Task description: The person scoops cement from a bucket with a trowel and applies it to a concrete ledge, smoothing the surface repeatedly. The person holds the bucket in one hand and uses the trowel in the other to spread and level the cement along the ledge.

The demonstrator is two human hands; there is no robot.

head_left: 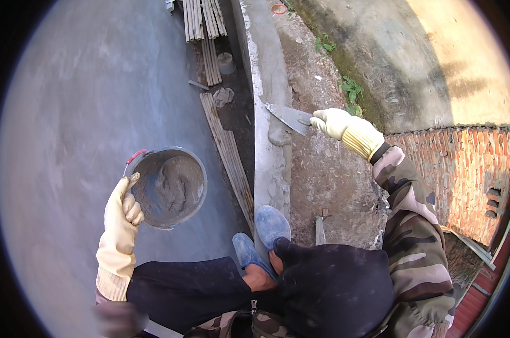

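Note:
My left hand (122, 217), in a cream glove, is closed on the handle at the left side of a round bucket (196, 188) holding wet grey mortar (170, 183). My right hand (342, 127), also gloved, grips a wide flat metal scraper (289, 117). Its blade tip is at the top of a narrow concrete wall (272, 169), over a lump of fresh mortar (278, 136). My feet, in blue shoes (272, 222), are at the lower end of that wall, one on its top.
Wooden poles (224, 152) lie along the wall's left side, near a grey plastic pot (226, 63). A smooth concrete surface (75, 124) spans the left. Rubble ground, green plants (350, 90), a brick structure (463, 180) and red roofing (480, 301) lie right.

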